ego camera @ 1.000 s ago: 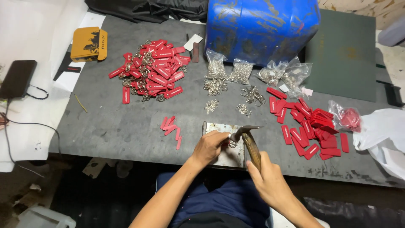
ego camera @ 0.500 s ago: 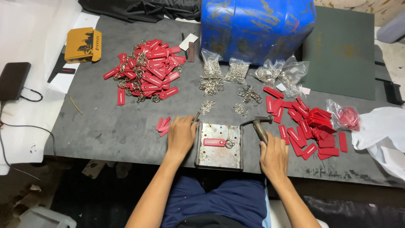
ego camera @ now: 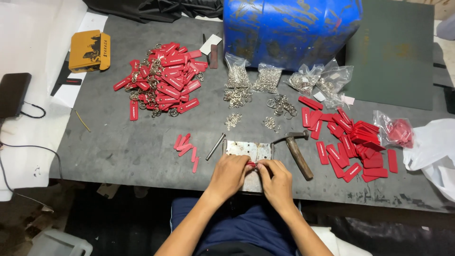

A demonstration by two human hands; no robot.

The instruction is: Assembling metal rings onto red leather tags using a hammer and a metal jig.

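Observation:
My left hand (ego camera: pixel 230 176) and my right hand (ego camera: pixel 276 181) meet over a small metal plate (ego camera: pixel 249 150) at the table's near edge. Together their fingertips pinch a small red tag (ego camera: pixel 251 164). A hammer (ego camera: pixel 297 150) with a wooden handle lies just right of the plate, apart from my right hand. A thin metal punch (ego camera: pixel 215 146) lies left of the plate. A few loose red tags (ego camera: pixel 186 144) sit further left.
A heap of finished red tags with rings (ego camera: pixel 161 80) lies at the back left. Plain red tags (ego camera: pixel 350 140) spread on the right. Bags of metal rings (ego camera: pixel 251 78) and a blue drum (ego camera: pixel 289 28) stand behind. A yellow box (ego camera: pixel 89 50) and a phone (ego camera: pixel 12 94) are left.
My right hand has let go of the hammer, which now lies on the table. Both hands have come together on the red tag over the metal plate.

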